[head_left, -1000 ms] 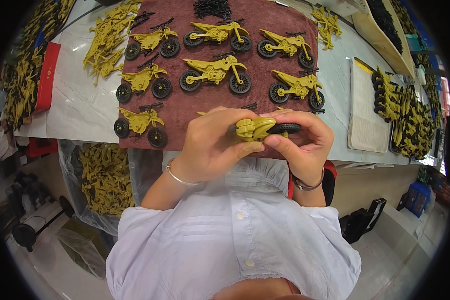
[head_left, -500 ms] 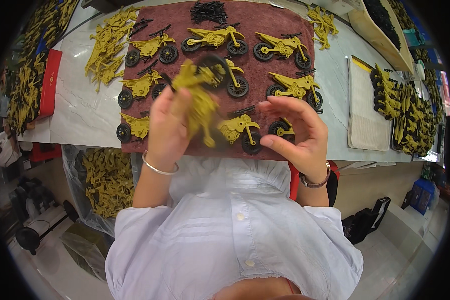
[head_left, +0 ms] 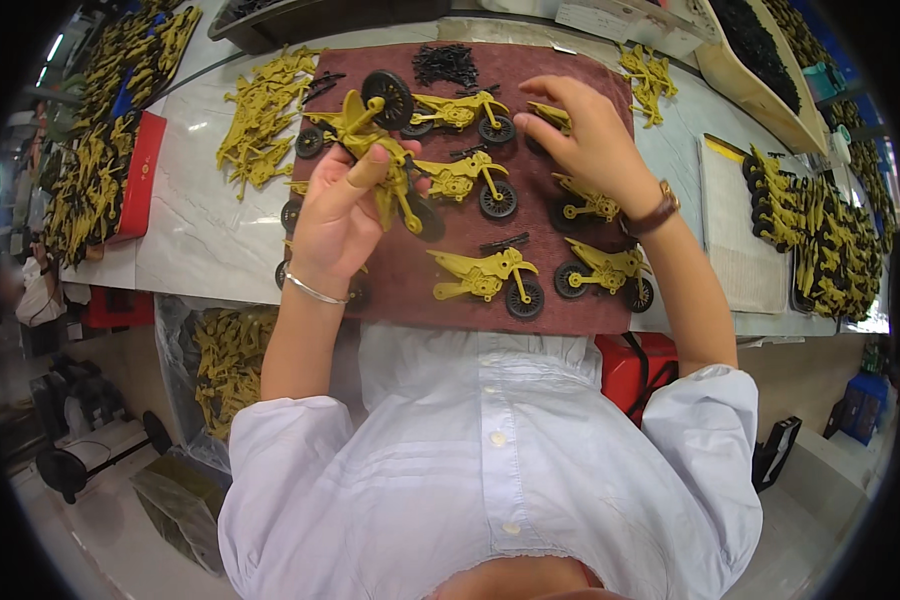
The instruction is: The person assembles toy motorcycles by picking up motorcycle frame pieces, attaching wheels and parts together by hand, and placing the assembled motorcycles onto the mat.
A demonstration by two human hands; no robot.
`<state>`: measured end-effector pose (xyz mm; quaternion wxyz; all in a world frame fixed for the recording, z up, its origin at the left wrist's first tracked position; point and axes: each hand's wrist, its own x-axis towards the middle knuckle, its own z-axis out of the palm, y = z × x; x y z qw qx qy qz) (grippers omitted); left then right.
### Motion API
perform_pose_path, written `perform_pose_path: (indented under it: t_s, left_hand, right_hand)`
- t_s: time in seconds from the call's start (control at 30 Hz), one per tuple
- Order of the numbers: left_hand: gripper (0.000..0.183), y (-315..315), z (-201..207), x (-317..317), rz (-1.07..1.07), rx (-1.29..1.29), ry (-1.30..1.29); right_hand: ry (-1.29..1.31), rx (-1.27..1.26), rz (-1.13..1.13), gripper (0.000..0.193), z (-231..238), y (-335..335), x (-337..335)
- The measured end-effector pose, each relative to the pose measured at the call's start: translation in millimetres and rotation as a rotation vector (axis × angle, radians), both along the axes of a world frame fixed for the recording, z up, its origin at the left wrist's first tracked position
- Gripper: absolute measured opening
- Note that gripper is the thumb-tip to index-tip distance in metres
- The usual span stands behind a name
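Observation:
My left hand (head_left: 332, 222) is closed around a yellow toy motorcycle (head_left: 398, 180), raised above the left part of a dark red cloth mat (head_left: 575, 318). A black spoked wheel (head_left: 388, 98) sticks up from the held bundle; whether it is one motorcycle or more, I cannot tell. Over the mat's far right, my right hand (head_left: 598, 150) has its fingers apart and curved above another toy motorcycle (head_left: 550, 117), which it mostly covers. More motorcycles stand in rows, such as one at mid-mat (head_left: 460, 180) and one at the near edge (head_left: 485, 272), with black handlebars beside them.
Small black parts (head_left: 444, 64) lie heaped at the mat's far edge. Loose yellow frames (head_left: 265, 115) are piled to the left, more (head_left: 650, 85) at far right. A tray of motorcycles (head_left: 830, 240) sits right, a red box (head_left: 142, 175) left, and a bin of black parts (head_left: 760, 60) far right.
My right hand has moved away from the near right side to the far right motorcycle. The held motorcycle has turned and risen slightly in my left hand. The whole view has shifted a little.

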<state>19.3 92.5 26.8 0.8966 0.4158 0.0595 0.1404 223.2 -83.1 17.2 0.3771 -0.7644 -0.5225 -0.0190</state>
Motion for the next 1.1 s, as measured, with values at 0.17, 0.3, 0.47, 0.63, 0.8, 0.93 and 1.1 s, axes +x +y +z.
perform_pose_path:
  t_s: [0.17, 0.3, 0.47, 0.63, 0.8, 0.93, 1.1]
  left_hand:
    - [0.039, 4, -1, -6, -0.23, -0.196, -0.088]
    - [0.037, 2, 8, 1, -0.266, -0.168, 0.006]
    - [0.029, -6, 16, 24, -0.144, 0.468, 0.229]
    - [0.032, -7, 19, 86, -0.06, 0.934, 0.165]
    - [0.041, 6, -10, 171, -0.008, 1.294, 0.264]
    - [0.046, 1, -20, 208, -0.029, 1.454, 0.341]
    - [0.039, 10, -25, 213, 0.057, 1.542, 0.266]
  right_hand:
    - [-0.301, -0.085, -0.406, 0.039, -18, 1, 84]
    - [-0.466, -0.211, -0.799, 0.055, -57, -57, 134]
    - [-0.103, -0.297, -0.65, 0.059, -76, -91, 149]
    - [-0.141, -0.167, -0.665, 0.044, -56, -98, 131]
    - [-0.04, -0.108, -0.724, 0.033, -51, -99, 122]
    - [-0.035, -0.212, -0.742, 0.032, -31, -105, 104]
    - [-0.013, -0.361, -0.712, 0.029, -4, -119, 86]
